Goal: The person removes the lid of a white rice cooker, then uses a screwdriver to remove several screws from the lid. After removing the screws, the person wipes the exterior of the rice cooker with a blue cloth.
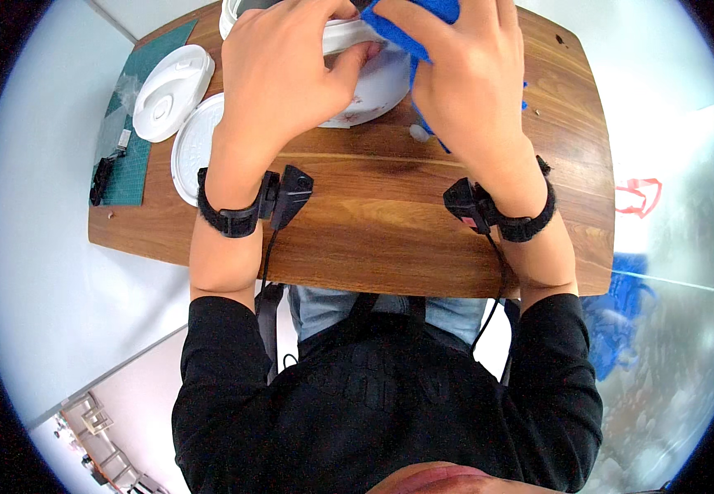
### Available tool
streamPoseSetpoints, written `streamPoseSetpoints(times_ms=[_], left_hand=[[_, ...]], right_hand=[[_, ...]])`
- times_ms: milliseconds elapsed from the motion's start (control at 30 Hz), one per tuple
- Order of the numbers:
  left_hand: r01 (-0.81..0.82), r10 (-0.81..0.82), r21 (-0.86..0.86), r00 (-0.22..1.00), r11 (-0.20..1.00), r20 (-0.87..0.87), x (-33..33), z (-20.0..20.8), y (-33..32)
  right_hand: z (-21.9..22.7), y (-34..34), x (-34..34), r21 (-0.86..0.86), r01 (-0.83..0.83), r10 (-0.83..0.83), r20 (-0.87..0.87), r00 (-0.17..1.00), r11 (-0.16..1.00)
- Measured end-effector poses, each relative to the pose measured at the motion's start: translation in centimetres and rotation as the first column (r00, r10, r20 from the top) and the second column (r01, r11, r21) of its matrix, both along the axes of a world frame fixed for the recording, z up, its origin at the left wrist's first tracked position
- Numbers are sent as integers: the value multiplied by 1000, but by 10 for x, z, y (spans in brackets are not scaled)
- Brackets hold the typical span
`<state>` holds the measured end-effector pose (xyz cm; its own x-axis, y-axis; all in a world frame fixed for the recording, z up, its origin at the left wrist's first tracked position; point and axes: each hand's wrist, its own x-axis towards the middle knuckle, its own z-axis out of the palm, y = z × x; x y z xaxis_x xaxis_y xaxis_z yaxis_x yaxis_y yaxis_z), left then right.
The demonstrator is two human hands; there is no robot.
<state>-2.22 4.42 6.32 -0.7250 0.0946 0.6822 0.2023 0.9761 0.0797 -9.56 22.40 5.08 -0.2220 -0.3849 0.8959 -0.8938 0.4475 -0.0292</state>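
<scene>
At the far edge of the table both my hands are close together over white plastic ware. My left hand (287,78) pinches a white curved plastic piece (347,34) between thumb and fingers; its full shape runs out of view at the top. My right hand (474,78) grips a blue cloth (435,10), pressed up against that white piece. Part of the cloth hangs down behind the right hand. Just beneath the hands sits a round white dish-like thing (383,89) with small reddish specks, partly covered by them. Black straps with small devices circle both wrists.
To the left lie a white lid with a moulded grip (174,92) and a round white lid (186,160), partly behind my left forearm. A green cutting mat (132,185) holds a black cable (100,179) and clear plastic. The wooden table (365,222) has a curved near edge.
</scene>
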Motion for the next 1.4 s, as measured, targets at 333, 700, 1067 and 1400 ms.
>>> streamPoseSetpoints(times_ms=[333,700,1067,1400], left_hand=[[23,-23,36,1000,999,9,-1,-1,-1],[20,-23,81,999,997,42,-1,1,0],[1,-6,73,998,997,68,1,3,-1],[-38,31,71,995,997,96,3,0,-7]], right_hand=[[0,10,-16,-11,20,-20,55,998,1000],[-5,14,-28,-43,-18,23,106,994,999],[-4,13,-22,-31,-16,19,86,996,999],[10,15,2,21,-13,10,154,988,1000]])
